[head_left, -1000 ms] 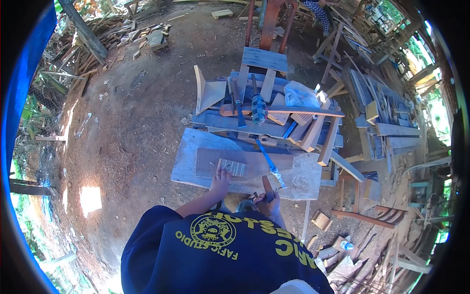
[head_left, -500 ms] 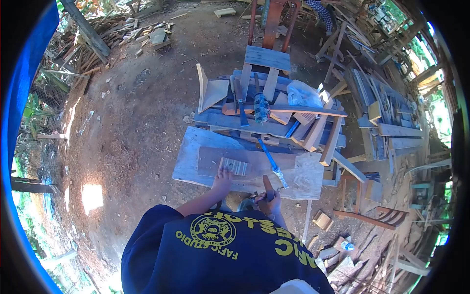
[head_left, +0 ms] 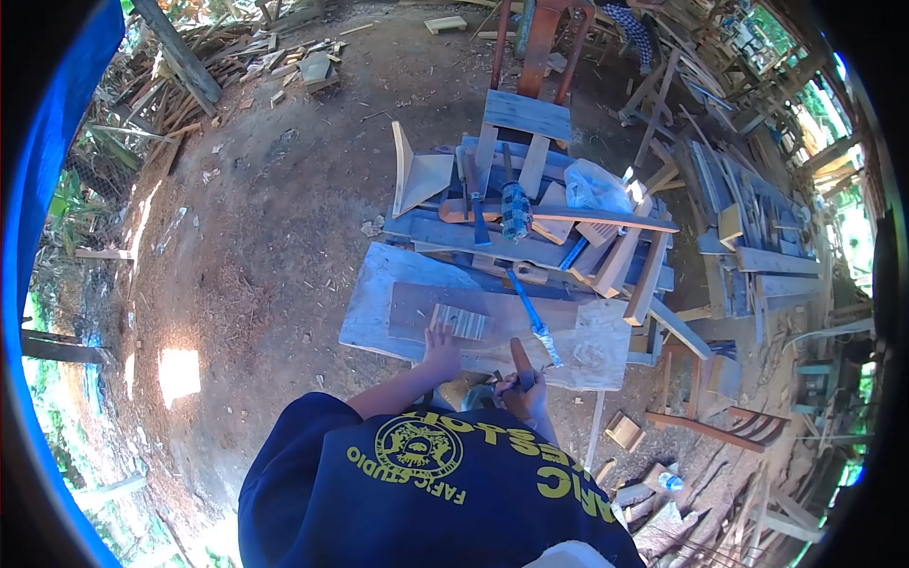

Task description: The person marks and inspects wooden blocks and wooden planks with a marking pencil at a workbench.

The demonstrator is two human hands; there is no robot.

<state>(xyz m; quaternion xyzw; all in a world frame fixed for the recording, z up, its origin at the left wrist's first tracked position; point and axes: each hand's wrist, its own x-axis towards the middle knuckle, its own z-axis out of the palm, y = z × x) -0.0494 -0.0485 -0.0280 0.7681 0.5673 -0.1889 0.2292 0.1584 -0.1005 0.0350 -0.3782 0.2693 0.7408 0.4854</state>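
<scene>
My left hand (head_left: 440,350) rests with its fingers spread on the near left edge of a small striped wooden block (head_left: 462,323). The block lies on a flat brown board (head_left: 530,312), which sits on a wider pale plank (head_left: 365,312). To the right, at the plank's near edge, my right hand (head_left: 526,393) is closed around a brown wooden piece (head_left: 522,358) that points up and away from me. A tool with a blue handle (head_left: 526,305) lies across the board between the block and the plank's right part.
Beyond the plank, a low bench holds stacked boards, a curved wooden piece (head_left: 606,218), a chisel (head_left: 479,222) and a plastic bag (head_left: 597,186). Timber piles (head_left: 776,260) lie at right. A wooden chair frame (head_left: 705,428) is at lower right. Someone's patterned clothing (head_left: 630,33) shows at top.
The whole view has shifted slightly. My hands keep nearly the same places relative to the block and the plank.
</scene>
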